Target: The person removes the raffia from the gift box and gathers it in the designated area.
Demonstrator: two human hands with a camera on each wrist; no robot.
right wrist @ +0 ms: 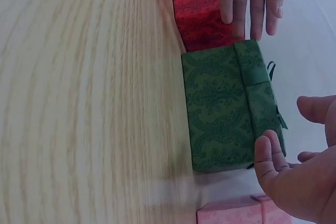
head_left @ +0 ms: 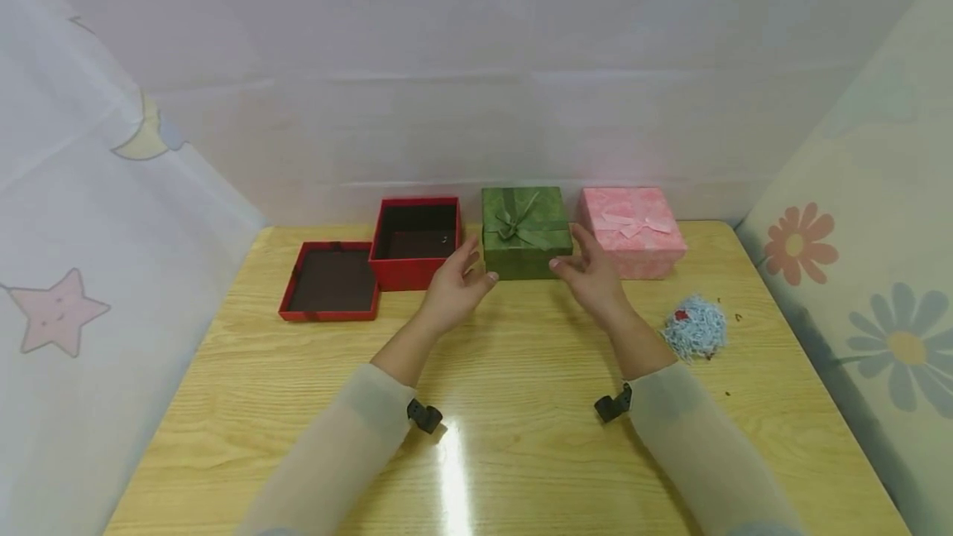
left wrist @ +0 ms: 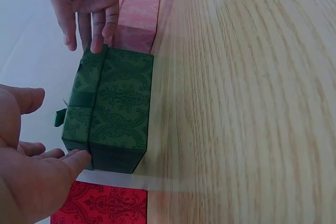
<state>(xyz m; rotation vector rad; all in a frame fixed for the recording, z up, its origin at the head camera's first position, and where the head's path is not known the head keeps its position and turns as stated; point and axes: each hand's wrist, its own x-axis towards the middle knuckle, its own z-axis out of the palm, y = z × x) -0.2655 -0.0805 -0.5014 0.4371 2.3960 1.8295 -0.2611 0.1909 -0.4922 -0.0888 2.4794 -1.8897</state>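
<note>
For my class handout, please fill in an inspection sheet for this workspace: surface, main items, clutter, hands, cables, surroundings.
Surface: wood-grain table, light reflecting near the front.
Main items: green box, lid on, tied with a green bow; pink box, lid on, to its right; red box, open, to its left; red lid, inside up, left of the red box.
Clutter: heap of pale-blue shredded paper nearer than the pink box, small dark specks around it.
Hands: left hand and right hand at opposite sides of the green box, neither gripping; fingertip contact unclear.
Cables: nothing seen.
Surroundings: pale cloth walls printed with a star, moon and flowers.
</note>
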